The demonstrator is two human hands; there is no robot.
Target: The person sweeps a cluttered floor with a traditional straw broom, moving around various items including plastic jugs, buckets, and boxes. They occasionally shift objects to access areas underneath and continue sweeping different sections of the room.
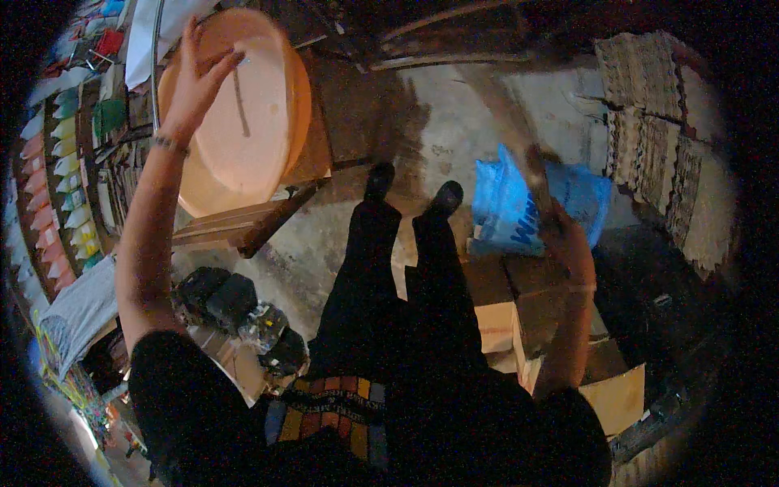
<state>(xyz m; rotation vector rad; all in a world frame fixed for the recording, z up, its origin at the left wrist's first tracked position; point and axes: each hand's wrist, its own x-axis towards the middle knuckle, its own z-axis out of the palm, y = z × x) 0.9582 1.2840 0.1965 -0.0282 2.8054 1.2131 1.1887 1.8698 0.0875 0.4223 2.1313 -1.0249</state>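
My left hand (pixel 204 82) is raised over a large orange plastic basin (pixel 298 103), its thumb and fingers apart, with nothing seen between them. A thin dark line, a stick or a mark, runs down the pale inside of the basin. On the other side, my right hand (pixel 563 234) is blurred and closed around the near end of a long, brownish stick-like thing (pixel 535 170). This thing slants up and away over a blue plastic sack (pixel 502 204) that bears writing. Its far end is too blurred to make out.
Stacked cardboard-like sheets (pixel 645 134) stand at the right. Open cardboard boxes (pixel 496 329) lie beside my right leg. Black bundles (pixel 219 298) and a clear plastic bag sit at the left. Rows of small coloured packets (pixel 73 182) line the far left. Wooden pieces (pixel 219 228) lie below the basin.
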